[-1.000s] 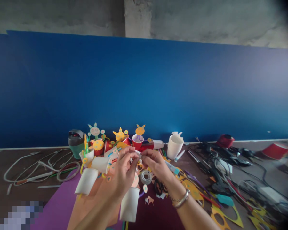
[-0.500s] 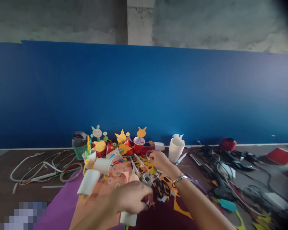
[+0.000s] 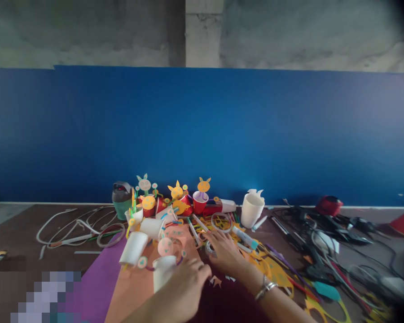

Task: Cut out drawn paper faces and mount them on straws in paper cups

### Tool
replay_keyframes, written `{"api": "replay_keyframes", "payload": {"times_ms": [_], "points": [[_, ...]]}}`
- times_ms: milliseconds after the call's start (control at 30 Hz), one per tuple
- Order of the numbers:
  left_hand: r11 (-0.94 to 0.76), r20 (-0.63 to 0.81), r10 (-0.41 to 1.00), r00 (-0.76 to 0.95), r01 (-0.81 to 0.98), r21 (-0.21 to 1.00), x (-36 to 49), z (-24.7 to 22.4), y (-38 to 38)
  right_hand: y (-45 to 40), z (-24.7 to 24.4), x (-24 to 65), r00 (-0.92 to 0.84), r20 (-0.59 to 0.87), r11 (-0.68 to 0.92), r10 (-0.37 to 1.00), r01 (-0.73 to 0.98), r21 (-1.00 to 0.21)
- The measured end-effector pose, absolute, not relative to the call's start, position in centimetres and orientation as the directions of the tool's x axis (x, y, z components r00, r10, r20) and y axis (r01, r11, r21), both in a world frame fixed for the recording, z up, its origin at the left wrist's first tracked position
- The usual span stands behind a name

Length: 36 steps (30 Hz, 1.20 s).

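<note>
My left hand is low in the middle, its fingers curled beside a white cup with a pink paper face above it; what the fingers hold, if anything, is hidden. To its right, my right hand reaches over a roll of tape, fingers spread. Small paper scraps lie between the hands on a dark red sheet. Orange paper lies under the white cups at the left.
Decorated red cups stand at the back. A white cup holds paper. Yellow cut-out paper, a glue tube and dark cables lie right. White cables and a green container are left.
My right hand has come back toward me, off the clear ring to the tape roll, and its fingers have opened. The black scissors no longer show. The white cup with the pink face now stands in fuller view.
</note>
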<state>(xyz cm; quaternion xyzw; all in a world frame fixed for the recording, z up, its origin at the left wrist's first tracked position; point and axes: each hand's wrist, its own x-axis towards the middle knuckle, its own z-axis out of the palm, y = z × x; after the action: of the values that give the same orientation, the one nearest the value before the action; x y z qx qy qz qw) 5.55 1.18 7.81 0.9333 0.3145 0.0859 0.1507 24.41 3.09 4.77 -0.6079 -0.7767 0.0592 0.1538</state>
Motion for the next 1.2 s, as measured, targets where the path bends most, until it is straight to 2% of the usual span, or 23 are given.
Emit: {"api": "replay_keyframes", "payload": {"times_ms": [100, 200, 333, 467, 667, 800, 1033, 1200], "points": [[-0.727, 0.056, 0.641, 0.766, 0.582, 0.365, 7.5, 5.1, -0.2, 3.4, 4.2, 25.3, -0.172, 0.206, 0.227, 0.963, 0.930, -0.287], [-0.739, 0.077, 0.658, 0.749, 0.623, 0.255, 8.2, 2.7, -0.7, 3.4, 3.9, 25.6, -0.167, 0.236, 0.234, 0.957, 0.925, -0.299], [-0.760, 0.159, 0.650, 0.743, 0.637, 0.127, 8.2, 0.6, -0.4, 3.5, 4.3, 24.0, -0.215, 0.325, 0.329, 0.921, 0.876, -0.353], [-0.785, 0.229, 0.611, 0.757, 0.617, 0.056, 8.2, -0.7, 0.0, 4.2, 4.8, 22.7, -0.257, 0.312, 0.359, 0.915, 0.872, -0.333], [-0.812, 0.260, 0.572, 0.778, 0.583, 0.043, 8.3, -1.9, 0.4, 5.1, 4.3, 22.4, -0.313, 0.270, 0.377, 0.910, 0.898, -0.228], [-0.814, 0.295, 0.558, 0.776, 0.581, 0.013, 8.4, -2.0, 0.6, 6.0, 4.2, 23.1, -0.262, 0.283, 0.319, 0.923, 0.931, -0.179], [-0.801, 0.282, 0.589, 0.757, 0.592, 0.085, 8.1, -2.3, 0.5, 6.3, 4.9, 25.6, -0.133, 0.304, 0.213, 0.943, 0.945, -0.249], [-0.738, 0.268, 0.662, 0.700, 0.672, 0.069, 7.4, -2.9, 0.5, 4.7, 4.7, 24.3, -0.305, 0.271, 0.370, 0.913, 0.899, -0.234]]}}
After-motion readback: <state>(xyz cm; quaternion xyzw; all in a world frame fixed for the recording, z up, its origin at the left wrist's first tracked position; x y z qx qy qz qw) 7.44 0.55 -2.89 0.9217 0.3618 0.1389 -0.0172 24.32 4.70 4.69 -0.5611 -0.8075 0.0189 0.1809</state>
